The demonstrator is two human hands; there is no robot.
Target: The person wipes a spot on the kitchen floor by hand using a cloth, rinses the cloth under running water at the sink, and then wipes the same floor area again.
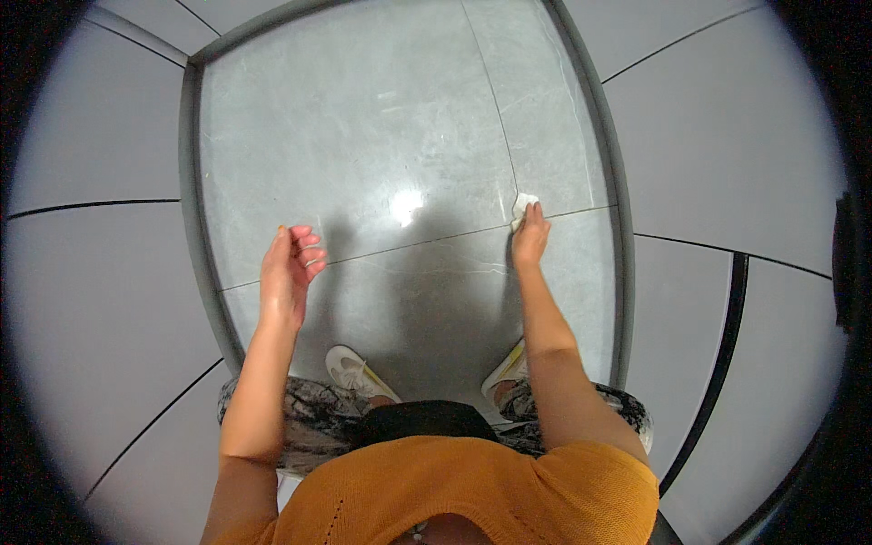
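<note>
My right hand (pixel 531 236) reaches down ahead of me and grips a crumpled white tissue or thin cloth (pixel 525 203), its fingers over the lower part. The cloth appears close to the grey tiled floor (pixel 381 150), near where two tile joints meet; whether it touches the floor I cannot tell. My left hand (pixel 293 269) is raised over the floor at the left, fingers apart and slightly curled, with nothing in it.
Light grey panelled cabinets (pixel 722 157) stand on the right, and similar panels (pixel 102 272) on the left. A grey skirting (pixel 191 157) edges the floor. My white shoes (pixel 351 371) are below me.
</note>
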